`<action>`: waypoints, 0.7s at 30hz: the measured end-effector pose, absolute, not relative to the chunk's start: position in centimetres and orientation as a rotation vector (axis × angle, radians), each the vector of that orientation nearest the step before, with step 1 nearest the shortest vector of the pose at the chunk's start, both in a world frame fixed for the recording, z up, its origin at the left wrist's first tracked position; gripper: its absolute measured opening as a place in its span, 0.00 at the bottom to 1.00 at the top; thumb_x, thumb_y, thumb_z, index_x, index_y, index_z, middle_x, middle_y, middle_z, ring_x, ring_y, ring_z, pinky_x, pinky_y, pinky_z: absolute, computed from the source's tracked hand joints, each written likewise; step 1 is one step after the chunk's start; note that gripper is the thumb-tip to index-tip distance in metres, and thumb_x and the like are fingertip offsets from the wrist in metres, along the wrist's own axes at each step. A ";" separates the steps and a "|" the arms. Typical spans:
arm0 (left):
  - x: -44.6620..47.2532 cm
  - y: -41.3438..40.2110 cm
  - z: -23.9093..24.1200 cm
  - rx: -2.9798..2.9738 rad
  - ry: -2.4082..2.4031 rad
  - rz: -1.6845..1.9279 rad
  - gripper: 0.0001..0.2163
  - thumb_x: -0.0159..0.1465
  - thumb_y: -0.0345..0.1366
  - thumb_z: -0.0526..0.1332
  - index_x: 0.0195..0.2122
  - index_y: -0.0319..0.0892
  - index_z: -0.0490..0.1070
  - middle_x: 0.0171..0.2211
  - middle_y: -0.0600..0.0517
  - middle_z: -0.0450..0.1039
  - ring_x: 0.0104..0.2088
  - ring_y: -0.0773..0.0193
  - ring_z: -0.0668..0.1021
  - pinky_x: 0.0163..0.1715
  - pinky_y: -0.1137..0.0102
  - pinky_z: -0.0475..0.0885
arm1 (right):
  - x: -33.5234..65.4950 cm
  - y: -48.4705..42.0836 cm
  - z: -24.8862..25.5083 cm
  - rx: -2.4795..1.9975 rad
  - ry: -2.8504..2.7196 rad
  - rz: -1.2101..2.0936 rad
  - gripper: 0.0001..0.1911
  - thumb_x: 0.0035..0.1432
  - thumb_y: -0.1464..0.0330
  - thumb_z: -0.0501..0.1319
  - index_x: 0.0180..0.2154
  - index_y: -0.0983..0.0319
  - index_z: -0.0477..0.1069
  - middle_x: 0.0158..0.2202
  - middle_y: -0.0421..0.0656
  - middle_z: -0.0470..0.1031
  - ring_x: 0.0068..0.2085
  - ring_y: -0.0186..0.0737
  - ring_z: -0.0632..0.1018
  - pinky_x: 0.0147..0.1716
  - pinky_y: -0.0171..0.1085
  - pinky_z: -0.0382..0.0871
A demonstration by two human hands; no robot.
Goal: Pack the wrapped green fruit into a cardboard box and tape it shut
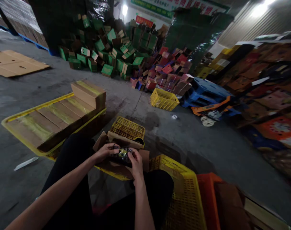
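Note:
My left hand (106, 151) and my right hand (136, 161) are closed from both sides on a dark, shiny bundle (122, 154), perhaps fruit in clear plastic, too dim to name. They hold it over an open cardboard box (116, 166) that rests on an upturned yellow crate (127, 128) in front of my knees. My legs, in black trousers, frame the box.
Taped cardboard boxes (64, 111) lie on a yellow tray at the left. Yellow (183, 191) and orange (207, 195) crates stand at my right. A yellow crate (164, 99), blue pallets (207, 91) and heaps of green and red boxes (126, 54) fill the back.

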State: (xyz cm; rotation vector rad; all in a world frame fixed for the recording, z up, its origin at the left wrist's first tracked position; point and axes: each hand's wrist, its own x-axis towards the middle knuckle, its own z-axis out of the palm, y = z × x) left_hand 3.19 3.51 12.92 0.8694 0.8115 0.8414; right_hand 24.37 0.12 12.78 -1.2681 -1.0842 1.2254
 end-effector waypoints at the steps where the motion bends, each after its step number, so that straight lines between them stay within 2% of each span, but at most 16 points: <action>1: 3.2 3.5 12.9 0.873 0.814 0.838 0.23 0.52 0.44 0.74 0.45 0.37 0.76 0.36 0.48 0.79 0.33 0.61 0.78 0.36 0.69 0.69 | 24.4 0.1 12.8 -1.266 -1.097 1.215 0.15 0.55 0.57 0.66 0.42 0.56 0.78 0.40 0.41 0.79 0.42 0.45 0.77 0.44 0.39 0.70; 8: 3.3 3.5 12.7 0.827 0.755 0.831 0.27 0.52 0.40 0.75 0.52 0.39 0.74 0.46 0.45 0.78 0.41 0.58 0.79 0.43 0.68 0.71 | 24.7 0.2 12.3 -1.290 -1.065 1.126 0.11 0.55 0.57 0.65 0.37 0.56 0.77 0.34 0.38 0.78 0.37 0.41 0.75 0.39 0.36 0.67; 16: 3.2 3.6 12.8 0.851 0.739 0.844 0.19 0.55 0.45 0.72 0.41 0.36 0.77 0.36 0.47 0.78 0.35 0.59 0.79 0.40 0.68 0.71 | 24.5 0.1 12.2 -1.260 -1.043 1.188 0.13 0.55 0.57 0.66 0.38 0.57 0.78 0.36 0.40 0.79 0.38 0.43 0.77 0.40 0.38 0.70; 21: 3.2 4.0 12.1 0.814 0.792 0.911 0.19 0.54 0.46 0.73 0.39 0.37 0.77 0.35 0.48 0.78 0.34 0.61 0.79 0.39 0.69 0.71 | 24.3 0.1 12.2 -1.193 -0.946 1.285 0.15 0.54 0.55 0.66 0.40 0.56 0.78 0.41 0.41 0.80 0.42 0.44 0.79 0.43 0.40 0.73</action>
